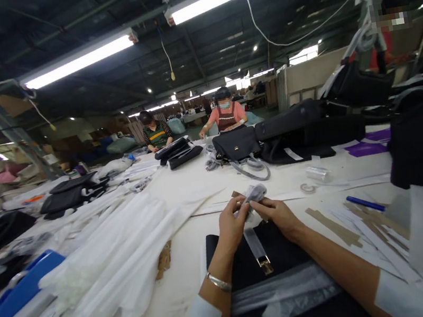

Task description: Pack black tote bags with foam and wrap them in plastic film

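Both my hands meet over the far end of a black bag (283,254) that lies on the white table in front of me. My left hand (232,222) and my right hand (279,215) pinch a bundle wrapped in clear plastic (255,193), greyish inside; its exact kind is not plain. Below my fingers, a strip of translucent wrapping (253,243) runs down to a gold-coloured buckle (265,264) on the bag. A band of translucent wrapping (285,294) crosses the bag nearer to me.
White sheets (119,264) are heaped at left beside a blue tray (20,293). To the right lie a blue pen (365,203), paper strips and a clear tape roll (317,174). A finished-looking black handbag (236,145) stands ahead; two people work across the table.
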Available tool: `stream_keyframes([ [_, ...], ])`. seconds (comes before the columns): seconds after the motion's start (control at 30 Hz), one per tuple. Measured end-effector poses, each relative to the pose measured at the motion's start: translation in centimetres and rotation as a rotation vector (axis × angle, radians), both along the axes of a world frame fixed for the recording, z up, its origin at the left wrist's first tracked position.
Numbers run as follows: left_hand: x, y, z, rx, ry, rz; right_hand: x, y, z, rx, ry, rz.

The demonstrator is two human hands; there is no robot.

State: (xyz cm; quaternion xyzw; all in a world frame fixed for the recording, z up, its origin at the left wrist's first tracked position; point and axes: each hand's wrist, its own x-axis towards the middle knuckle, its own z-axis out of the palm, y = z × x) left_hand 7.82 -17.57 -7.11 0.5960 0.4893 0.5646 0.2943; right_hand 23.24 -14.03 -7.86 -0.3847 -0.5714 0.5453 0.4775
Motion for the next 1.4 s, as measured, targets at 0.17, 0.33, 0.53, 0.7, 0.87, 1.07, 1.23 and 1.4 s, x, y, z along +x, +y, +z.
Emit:
stream_keyframes([
  [0.17,0.3,0.4,-0.5,-0.021,-0.093,0.025,0.1,0.0,-0.3,0.030,-0.027,-0.033],
  [0.33,0.2,0.8,-0.7,-0.171,-0.465,0.002,0.3,0.2,-0.7,0.001,-0.037,0.048],
  [0.53,0.2,0.5,-0.3,-0.109,-0.357,-0.111,0.4,-0.1,0.1,-0.112,0.176,0.154],
  [0.7,0.1,0.4,0.0,-0.063,-0.346,-0.001,0.4,-0.4,0.6,-0.167,0.334,0.249],
  [0.87,0.6,0.4,-0.3,-0.045,-0.295,0.044,-0.5,-0.8,-0.1,-0.085,0.263,0.158],
  [1.07,1.1,0.4,-0.6,0.010,-0.240,0.092,-1.2,-0.7,-0.5,0.005,0.158,-0.016],
  [1.23,1.4,-0.3,0.0,0.080,-0.124,0.145,-1.4,-0.3,-0.8,0.004,0.151,-0.061],
  [1.4,1.6,-0.6,0.2,0.104,0.067,0.242,-1.4,0.2,-1.4,0.041,0.138,-0.079],
])
